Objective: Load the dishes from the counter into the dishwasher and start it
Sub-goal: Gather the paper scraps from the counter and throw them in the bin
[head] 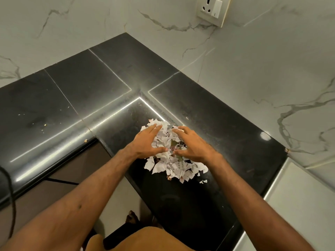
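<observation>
A heap of torn printed paper scraps [167,140] lies on the black stone counter [208,124], near its inner corner. My left hand [147,142] rests on the heap's left side with fingers straight and spread. My right hand [192,144] lies on the heap's right side, fingers extended over the scraps. The two thumbs nearly meet over the middle of the pile. More scraps [177,171] spread out below my hands toward the counter's front edge. No dishes and no dishwasher appear in view.
The L-shaped counter runs left [54,105] and toward me, backed by white marble walls [262,78]. A wall socket [212,9] sits at the top right. A white surface [299,205] adjoins the counter at right. A dark cable [10,205] hangs at the left edge. Small crumbs [44,125] dot the left counter.
</observation>
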Available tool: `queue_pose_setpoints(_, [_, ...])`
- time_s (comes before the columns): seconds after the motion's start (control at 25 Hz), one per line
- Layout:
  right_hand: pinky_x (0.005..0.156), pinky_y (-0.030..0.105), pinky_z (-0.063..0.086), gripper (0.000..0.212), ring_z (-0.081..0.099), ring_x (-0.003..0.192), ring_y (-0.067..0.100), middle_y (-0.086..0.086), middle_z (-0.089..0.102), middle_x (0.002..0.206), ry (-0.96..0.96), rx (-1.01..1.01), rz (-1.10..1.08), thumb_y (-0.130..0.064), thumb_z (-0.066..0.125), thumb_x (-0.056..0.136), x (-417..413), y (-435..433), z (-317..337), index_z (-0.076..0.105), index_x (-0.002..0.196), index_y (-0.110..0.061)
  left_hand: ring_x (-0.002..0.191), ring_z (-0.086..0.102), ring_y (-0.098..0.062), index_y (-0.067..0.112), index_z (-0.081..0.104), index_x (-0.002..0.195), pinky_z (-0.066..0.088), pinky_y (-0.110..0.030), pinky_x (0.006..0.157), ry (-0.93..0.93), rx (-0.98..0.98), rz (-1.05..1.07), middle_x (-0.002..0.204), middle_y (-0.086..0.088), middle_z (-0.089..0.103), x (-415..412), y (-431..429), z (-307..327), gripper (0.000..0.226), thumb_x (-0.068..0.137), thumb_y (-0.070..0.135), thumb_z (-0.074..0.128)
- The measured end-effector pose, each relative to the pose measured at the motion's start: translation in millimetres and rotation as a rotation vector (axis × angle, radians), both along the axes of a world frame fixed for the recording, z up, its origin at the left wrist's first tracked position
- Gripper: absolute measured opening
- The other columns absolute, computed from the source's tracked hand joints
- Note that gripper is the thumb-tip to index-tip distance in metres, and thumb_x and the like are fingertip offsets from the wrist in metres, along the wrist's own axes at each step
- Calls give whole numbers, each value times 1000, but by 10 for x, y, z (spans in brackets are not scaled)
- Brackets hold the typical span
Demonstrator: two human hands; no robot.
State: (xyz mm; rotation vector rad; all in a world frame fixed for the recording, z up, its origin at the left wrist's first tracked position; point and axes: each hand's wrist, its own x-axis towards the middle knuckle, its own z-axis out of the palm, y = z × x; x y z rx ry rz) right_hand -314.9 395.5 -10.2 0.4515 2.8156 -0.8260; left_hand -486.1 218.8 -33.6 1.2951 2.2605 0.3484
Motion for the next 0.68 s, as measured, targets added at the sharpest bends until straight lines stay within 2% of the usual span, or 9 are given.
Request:
queue_pose_setpoints(0.16, [120, 63, 33, 112, 19, 156, 29, -1, 7, 173, -170, 77, -7, -56, 87, 74, -83, -46, 1, 18, 161, -43, 158, 8, -26, 39, 9, 164, 19, -53, 126, 4, -88, -104, 173, -1, 4, -192, 36, 153, 105, 84, 63, 73])
queue_pose_setpoints(0.28, [118, 64, 34, 112, 21, 155, 31, 2, 7, 173, -232, 156, 17, -55, 88, 73, -145, -143, 22, 21, 162, -42, 157, 9, -24, 36, 12, 164, 17, -48, 126, 4, -201, -195, 172, 1, 6, -206, 75, 203, 105, 84, 47, 80])
queue_pose_setpoints(0.44, [112, 60, 43, 100, 31, 149, 32, 4, 17, 170, -259, 236, 23, -59, 84, 76, -201, -218, 4, 29, 159, -41, 156, 15, -22, 34, 18, 163, 22, -44, 125, 86, -230, -197, 171, 1, 13, -64, 87, 137, 94, 90, 35, 77])
queue_pose_setpoints(0.52, [109, 60, 46, 89, 35, 146, 32, 4, 23, 168, -274, 246, 22, -63, 82, 76, -226, -228, -16, 41, 151, -39, 154, 20, -22, 36, 26, 161, 29, -47, 123, 133, -209, -185, 168, 1, 22, -24, 80, 116, 85, 92, 35, 75])
queue_pose_setpoints(0.68, [101, 50, 52, 59, 47, 128, 26, 1, 47, 143, -244, 269, 15, -58, 81, 79, -249, -254, -20, 59, 125, -28, 142, 42, -22, 33, 44, 152, 43, -48, 114, 194, -187, -190, 154, -1, 49, 23, 140, 117, 66, 93, 35, 74])
